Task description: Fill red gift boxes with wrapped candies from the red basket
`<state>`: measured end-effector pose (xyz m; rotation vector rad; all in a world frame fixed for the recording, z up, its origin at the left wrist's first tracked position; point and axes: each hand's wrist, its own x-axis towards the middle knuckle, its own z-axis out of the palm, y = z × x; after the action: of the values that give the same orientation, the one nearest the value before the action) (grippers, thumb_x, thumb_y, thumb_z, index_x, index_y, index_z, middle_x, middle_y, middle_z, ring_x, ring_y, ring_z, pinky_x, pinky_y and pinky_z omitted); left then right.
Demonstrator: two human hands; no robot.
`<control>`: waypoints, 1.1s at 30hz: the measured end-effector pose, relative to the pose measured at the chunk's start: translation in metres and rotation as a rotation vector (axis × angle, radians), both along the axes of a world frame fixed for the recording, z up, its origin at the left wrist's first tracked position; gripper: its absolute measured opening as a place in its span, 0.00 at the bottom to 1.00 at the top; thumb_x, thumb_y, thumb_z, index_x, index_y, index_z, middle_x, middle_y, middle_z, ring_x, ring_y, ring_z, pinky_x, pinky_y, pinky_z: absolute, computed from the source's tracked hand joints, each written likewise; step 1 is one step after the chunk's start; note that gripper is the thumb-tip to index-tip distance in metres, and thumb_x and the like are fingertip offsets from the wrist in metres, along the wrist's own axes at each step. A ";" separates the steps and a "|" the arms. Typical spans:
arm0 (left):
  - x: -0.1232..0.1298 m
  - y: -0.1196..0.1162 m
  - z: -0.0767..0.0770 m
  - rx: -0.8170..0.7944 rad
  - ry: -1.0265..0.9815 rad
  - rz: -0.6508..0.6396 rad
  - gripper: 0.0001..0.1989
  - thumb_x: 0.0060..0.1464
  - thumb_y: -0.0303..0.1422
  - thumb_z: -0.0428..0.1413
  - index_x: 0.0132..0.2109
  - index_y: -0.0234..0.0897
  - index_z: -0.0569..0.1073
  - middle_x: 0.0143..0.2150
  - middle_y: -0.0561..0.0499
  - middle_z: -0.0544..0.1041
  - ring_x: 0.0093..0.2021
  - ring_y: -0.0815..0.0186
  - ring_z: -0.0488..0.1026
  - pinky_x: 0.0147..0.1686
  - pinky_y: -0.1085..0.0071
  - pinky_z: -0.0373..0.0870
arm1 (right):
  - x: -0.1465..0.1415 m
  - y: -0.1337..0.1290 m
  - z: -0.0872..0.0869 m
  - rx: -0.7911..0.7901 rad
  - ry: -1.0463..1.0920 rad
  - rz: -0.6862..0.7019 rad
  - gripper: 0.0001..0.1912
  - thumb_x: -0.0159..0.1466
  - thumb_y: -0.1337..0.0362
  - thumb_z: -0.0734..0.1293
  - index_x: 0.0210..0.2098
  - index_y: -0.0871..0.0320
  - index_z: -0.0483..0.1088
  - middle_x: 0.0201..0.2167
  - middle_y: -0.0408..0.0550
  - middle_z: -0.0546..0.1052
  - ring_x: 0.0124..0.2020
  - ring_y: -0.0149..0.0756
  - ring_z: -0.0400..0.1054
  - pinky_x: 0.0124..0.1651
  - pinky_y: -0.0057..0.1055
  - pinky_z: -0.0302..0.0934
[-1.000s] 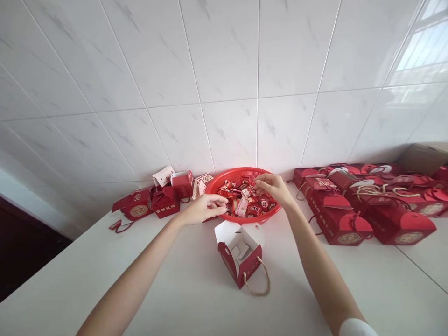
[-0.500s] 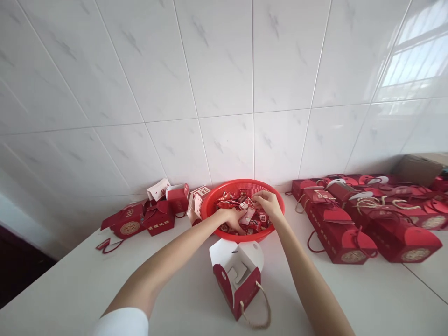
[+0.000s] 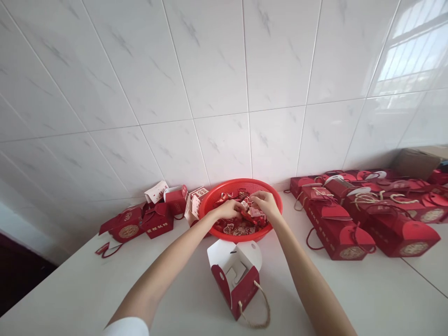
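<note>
Both hands are inside a red plastic basket of candies in red wrappers. My left hand is closed, its fingertips pinched on a red-wrapped candy. At the basket's right side, my right hand has its fingers pressed together over the pile. Whatever it pinches is hidden or too small to name. In front of the basket stands an open red gift box with a white inside, flaps up and a rope handle hanging toward me. A small pale insert shows in it.
Several closed red boxes with cord handles fill the right side of the white table. More red boxes and pale printed boxes stand left of the basket. A cardboard box sits at the far right, by the tiled wall.
My left hand has drawn its spread fingers together and lifted slightly, baring more candies below it. My right hand stays pinched in nearly the same place. The view has shifted slightly.
</note>
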<state>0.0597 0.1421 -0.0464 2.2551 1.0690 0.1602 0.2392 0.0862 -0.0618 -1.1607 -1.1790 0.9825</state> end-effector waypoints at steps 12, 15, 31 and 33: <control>-0.012 -0.011 0.012 -0.394 -0.717 0.424 0.18 0.45 0.35 0.69 0.45 0.36 0.83 0.37 0.48 0.82 0.30 0.69 0.72 0.28 0.74 0.67 | -0.004 -0.006 0.004 0.085 -0.296 0.215 0.18 0.56 0.58 0.73 0.44 0.59 0.75 0.41 0.49 0.81 0.44 0.43 0.75 0.49 0.39 0.67; -0.012 -0.010 0.013 -0.451 -0.788 0.471 0.18 0.46 0.36 0.68 0.45 0.35 0.83 0.42 0.46 0.82 0.29 0.72 0.70 0.23 0.77 0.63 | -0.004 -0.003 0.000 0.066 -0.314 0.090 0.14 0.59 0.61 0.67 0.42 0.60 0.75 0.38 0.50 0.80 0.41 0.44 0.75 0.47 0.41 0.68; -0.012 -0.013 0.005 -0.513 -0.799 0.371 0.14 0.57 0.35 0.64 0.49 0.37 0.80 0.50 0.45 0.77 0.45 0.64 0.76 0.39 0.71 0.77 | -0.009 -0.003 -0.006 0.107 -0.358 0.211 0.32 0.57 0.57 0.74 0.60 0.54 0.65 0.56 0.55 0.75 0.55 0.45 0.71 0.54 0.42 0.67; -0.014 -0.013 0.004 -0.535 -0.785 0.309 0.18 0.54 0.34 0.66 0.52 0.37 0.79 0.49 0.44 0.78 0.47 0.63 0.76 0.42 0.69 0.77 | -0.008 -0.004 -0.005 0.089 -0.335 0.223 0.28 0.57 0.58 0.74 0.56 0.56 0.69 0.51 0.54 0.77 0.52 0.45 0.72 0.51 0.40 0.68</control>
<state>0.0456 0.1291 -0.0421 1.3404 0.8666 0.7252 0.2317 0.0817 -0.0668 -1.1691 -1.6317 0.9109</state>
